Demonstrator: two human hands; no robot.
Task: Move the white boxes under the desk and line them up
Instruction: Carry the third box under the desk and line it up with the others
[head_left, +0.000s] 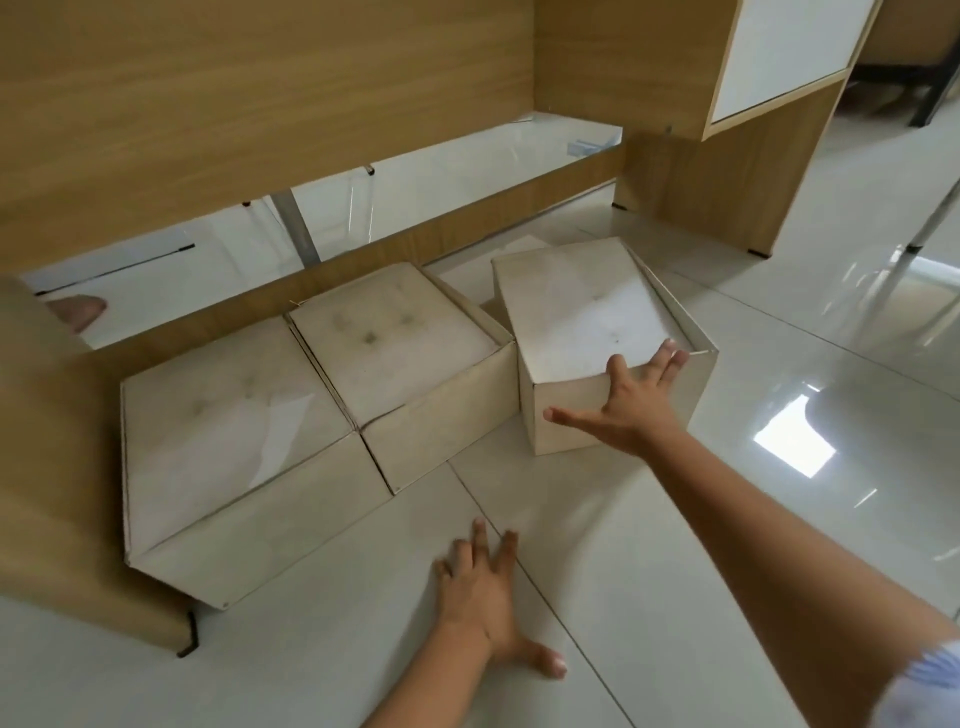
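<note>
Three white boxes stand on the tiled floor under the wooden desk (249, 93). The left box (218, 431) and the middle box (395, 348) touch each other and sit close to the desk's low back board. The right box (587, 306) is turned at an angle, apart from the back board, its corner near the middle box. My right hand (628, 405) lies spread on the right box's near top corner, fingers on the lid, thumb along the front face. My left hand (483, 597) rests flat on the floor in front of the boxes, fingers apart, holding nothing.
The desk's left side panel (67, 499) stands right beside the left box. Another desk panel (727, 176) closes the space on the right. A metal leg (298, 228) and glossy tiles show behind the back board. Open floor (779, 467) lies to the right.
</note>
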